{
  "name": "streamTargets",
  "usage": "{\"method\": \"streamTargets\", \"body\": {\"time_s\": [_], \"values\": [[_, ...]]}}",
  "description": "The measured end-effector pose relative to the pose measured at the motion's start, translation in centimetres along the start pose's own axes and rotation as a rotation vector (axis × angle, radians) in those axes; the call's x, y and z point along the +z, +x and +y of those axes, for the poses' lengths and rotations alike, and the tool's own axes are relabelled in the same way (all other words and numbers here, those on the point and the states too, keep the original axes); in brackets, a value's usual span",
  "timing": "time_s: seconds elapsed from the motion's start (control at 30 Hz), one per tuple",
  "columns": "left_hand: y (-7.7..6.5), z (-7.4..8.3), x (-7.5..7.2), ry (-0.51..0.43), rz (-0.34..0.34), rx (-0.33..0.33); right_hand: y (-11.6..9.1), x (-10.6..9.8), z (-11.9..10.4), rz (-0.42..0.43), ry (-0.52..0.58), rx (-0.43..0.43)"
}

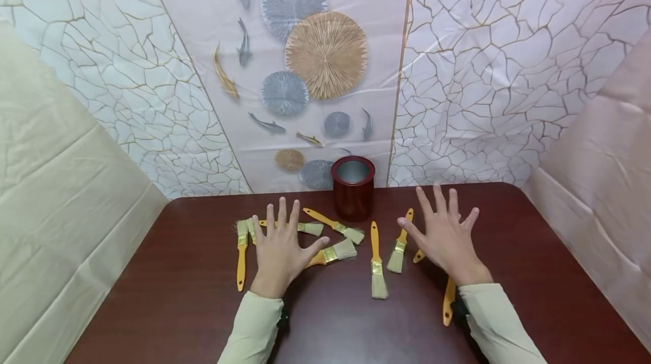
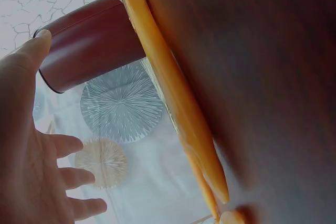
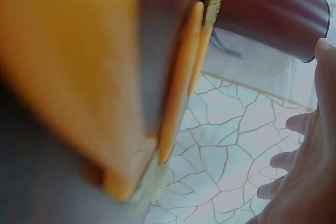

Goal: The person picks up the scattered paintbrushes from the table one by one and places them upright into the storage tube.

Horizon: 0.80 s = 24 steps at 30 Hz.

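Left hand point(image 1: 277, 256) and right hand point(image 1: 447, 239) are hovering with fingers spread, gripping nothing. Just under the left thumb, a paintbrush point(image 1: 335, 252) is lying partly hidden, likely light, stiff in its smooth handle, soft at the bristles and best pinched mid-handle. Another brush's yellow handle point(image 1: 448, 303) is poking out below the right wrist. Beyond, between the hands, a dark red can point(image 1: 353, 200) is standing upright on the table point(image 1: 152, 296).

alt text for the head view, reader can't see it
A person's bare left hand and bare right hand spread wide above yellow-handled paintbrushes with pale bristles, scattered on a dark reddish-brown table. An open-topped, dark red cylindrical can stands near the far edge, before a pale patterned backdrop.
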<state>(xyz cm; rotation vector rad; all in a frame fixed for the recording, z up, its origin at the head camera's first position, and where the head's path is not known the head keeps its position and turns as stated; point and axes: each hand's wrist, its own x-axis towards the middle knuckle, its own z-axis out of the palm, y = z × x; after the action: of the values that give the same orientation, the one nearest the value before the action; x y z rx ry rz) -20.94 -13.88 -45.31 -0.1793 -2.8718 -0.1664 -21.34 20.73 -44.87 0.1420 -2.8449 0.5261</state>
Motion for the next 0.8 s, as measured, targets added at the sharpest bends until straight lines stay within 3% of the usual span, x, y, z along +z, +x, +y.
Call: {"method": "streamTargets", "body": {"time_s": [0.4, 0.57, 0.7, 0.8], "values": [[-1.0, 1.1, -0.2, -0.001, -0.013, 0.007, 3.0, -0.5, -3.3, -0.041, 0.057, -0.071], [-1.7, 1.2, 0.1, -0.030, -0.059, 0.015, 5.2, -0.5, -4.8, -0.104, 0.178, -0.123], [-1.8, 1.4, 0.1, -0.037, -0.040, 0.035, 7.4, -0.4, -6.3, -0.156, 0.303, -0.161], [-1.9, 1.7, 0.0, -0.075, -0.019, 0.058, 9.1, -0.2, -7.2, -0.162, 0.325, -0.171]]}}
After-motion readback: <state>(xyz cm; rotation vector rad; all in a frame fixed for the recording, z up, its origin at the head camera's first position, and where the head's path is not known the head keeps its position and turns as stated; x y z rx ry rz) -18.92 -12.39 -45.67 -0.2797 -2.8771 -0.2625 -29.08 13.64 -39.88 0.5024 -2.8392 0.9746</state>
